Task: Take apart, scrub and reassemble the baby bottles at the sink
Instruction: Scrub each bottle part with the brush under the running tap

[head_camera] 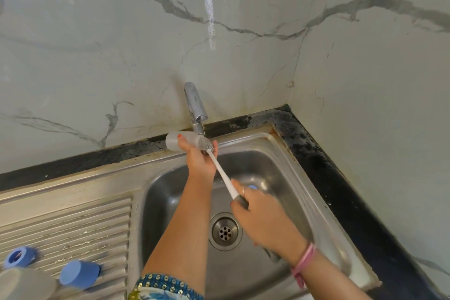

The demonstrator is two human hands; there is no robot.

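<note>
frosted bottle (181, 142) | left hand (198, 157) grips | right hand (260, 214) holds brush (220, 170)

White wall (97, 44) with grey veins; black counter (341, 178); steel-grey sink (280, 153); frosted bottle (175, 141); white brush (222, 173); blue caps (79, 275) at 8 o'clock; pink wristband (304, 260).

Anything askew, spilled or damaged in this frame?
Nothing spilled. Two blue caps lie tipped on their sides on the drainboard, loose enough to roll. The black counter edge behind the sink looks worn and stained.
</note>
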